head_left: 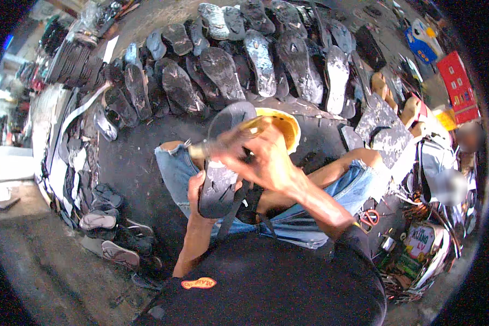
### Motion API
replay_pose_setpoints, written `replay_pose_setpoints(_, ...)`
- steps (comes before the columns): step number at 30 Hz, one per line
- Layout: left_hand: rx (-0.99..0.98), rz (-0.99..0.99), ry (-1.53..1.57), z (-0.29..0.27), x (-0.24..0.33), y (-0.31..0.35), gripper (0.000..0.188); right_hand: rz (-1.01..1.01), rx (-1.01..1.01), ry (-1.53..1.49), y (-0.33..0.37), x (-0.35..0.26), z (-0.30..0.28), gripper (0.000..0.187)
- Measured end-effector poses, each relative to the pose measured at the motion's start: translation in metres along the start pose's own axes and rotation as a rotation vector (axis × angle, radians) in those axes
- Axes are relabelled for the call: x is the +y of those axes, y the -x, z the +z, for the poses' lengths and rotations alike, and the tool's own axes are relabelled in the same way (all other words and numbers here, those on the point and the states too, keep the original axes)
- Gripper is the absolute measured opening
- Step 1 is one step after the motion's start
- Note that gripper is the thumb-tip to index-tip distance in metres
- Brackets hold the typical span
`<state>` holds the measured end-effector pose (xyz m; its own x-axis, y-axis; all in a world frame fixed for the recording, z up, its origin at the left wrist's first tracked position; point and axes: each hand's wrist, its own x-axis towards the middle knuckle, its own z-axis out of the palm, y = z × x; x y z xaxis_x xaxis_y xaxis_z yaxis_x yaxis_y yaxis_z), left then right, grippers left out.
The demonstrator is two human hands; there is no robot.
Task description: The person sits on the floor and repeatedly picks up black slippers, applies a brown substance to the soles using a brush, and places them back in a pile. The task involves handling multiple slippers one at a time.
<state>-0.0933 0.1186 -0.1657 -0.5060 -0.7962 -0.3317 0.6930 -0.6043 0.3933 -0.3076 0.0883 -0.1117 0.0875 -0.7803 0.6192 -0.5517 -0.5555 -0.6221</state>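
Observation:
My left hand (196, 187) grips a dark sandal sole (216, 196) over my lap, thumb along its left edge and fingers at its right. A pale, whitish patch shows on its upper surface. My right hand (263, 155) passes over the sole, its fingers curled and smeared by motion. A blurred tan shape lies at its fingers; I cannot make out what it is. Beyond the hand shows a dark rounded sole end (231, 118); the hand hides whether it belongs to the held sole. A yellow bowl (292, 127) sits just behind my right hand.
Rows of dark soles (220, 70) lie across the far side, several with whitish smears. Finished-looking flip-flops (119, 252) pile up at left. Red-handled scissors (370, 218) lie right of my knee, near a container of scraps (424, 255). A red box (457, 87) stands far right.

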Motion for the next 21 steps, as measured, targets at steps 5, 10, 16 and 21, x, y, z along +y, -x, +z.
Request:
replay_pose_setpoints(5, 0.099, 0.066, -0.139, 0.001, 0.006, 0.010, 0.060, 0.022, 0.135, 0.132, -0.002, 0.005, -0.010, 0.021)
replay_pose_setpoints(10, 0.083, 0.103, -0.168, -0.013, 0.001, 0.012, 0.067, 0.371, 0.338, -0.065, 0.016, 0.008, -0.018, 0.024)
replay_pose_setpoints(16, -0.166, -0.024, -0.127, -0.003, 0.001, 0.007, 0.074, 0.231, 0.200, 0.093, 0.009, -0.005, -0.044, 0.033)
replay_pose_setpoints(21, -0.109, 0.260, -0.818, -0.027, -0.011, -0.001, 0.071, 0.439, 0.401, 0.010, -0.014, 0.032, -0.074, 0.033)
